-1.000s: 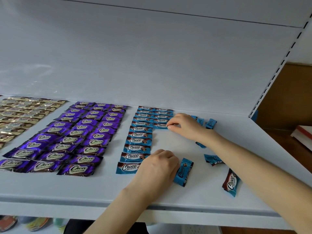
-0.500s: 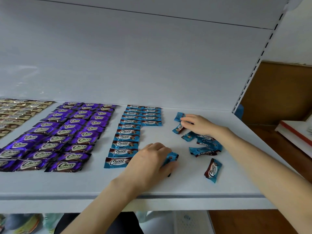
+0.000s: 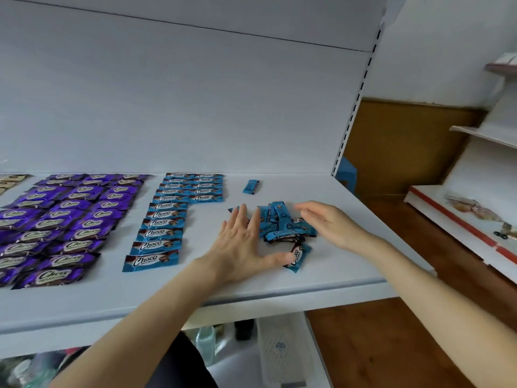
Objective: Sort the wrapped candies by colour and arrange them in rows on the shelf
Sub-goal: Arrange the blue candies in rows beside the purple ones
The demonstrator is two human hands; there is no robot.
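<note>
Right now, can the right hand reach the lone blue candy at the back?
Probably yes: the right hand is open, and only bare shelf lies between it and the lone blue candy.

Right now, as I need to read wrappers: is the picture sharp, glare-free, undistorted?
Head view: front blue candy reads "Choco" sharply; the lone candy at the back is too soft to read; light is soft, no harsh glare; the wide lens makes the slotted upright lean.

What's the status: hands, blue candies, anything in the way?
Both open: left hand and right hand flank the loose blue candy pile. Sorted blue rows unfinished, second column short. One stray blue candy lies apart near the back; nothing blocking.
</note>
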